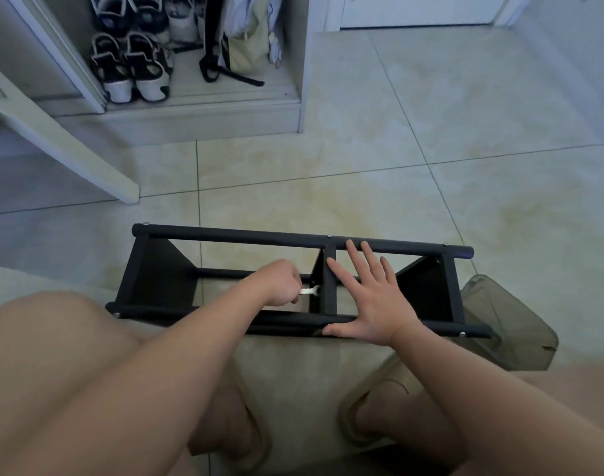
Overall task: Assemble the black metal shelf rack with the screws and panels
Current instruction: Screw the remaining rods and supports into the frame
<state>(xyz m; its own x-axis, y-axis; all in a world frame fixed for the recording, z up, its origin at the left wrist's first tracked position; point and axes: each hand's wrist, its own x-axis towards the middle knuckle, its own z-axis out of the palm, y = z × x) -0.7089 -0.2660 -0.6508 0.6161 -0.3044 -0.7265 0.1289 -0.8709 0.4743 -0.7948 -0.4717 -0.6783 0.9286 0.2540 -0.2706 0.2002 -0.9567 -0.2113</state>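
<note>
Two hands are at work on the black metal rack (225, 235), which lies on the tiled floor (465, 149) just in front of the person's bare knees, its long tubes running left to right. The left hand (281, 283) reaches into the gap between the far and near tubes and is curled tight around a small white spanner (309, 291). The spanner's head meets the left face of the middle panel (329, 290), though the fixing there is too small to make out. The right hand (365, 297) lies flat on the rack with its fingers straight and spread, gripping nothing. Its thumb rests along the near tube, its palm spans the opening just right of the middle panel, and its fingertips reach the far tube. The hands are apart, with the middle panel between them. A left panel (163, 273) and a right panel (427, 286) sit across the tubes near the rack's two ends. Small silver screws (329, 236) show along the far tube above each panel, and more show at the ends of the near tube. A translucent grey bin (513, 321) stands against the rack's right end. Beige slippers (372, 420) cover the person's feet below the rack. Farther off, an open cupboard (204, 111) holds black-and-white sneakers (132, 67) and a pale bag (249, 42). A white slanted leg (70, 146) comes down to the floor at the left.
</note>
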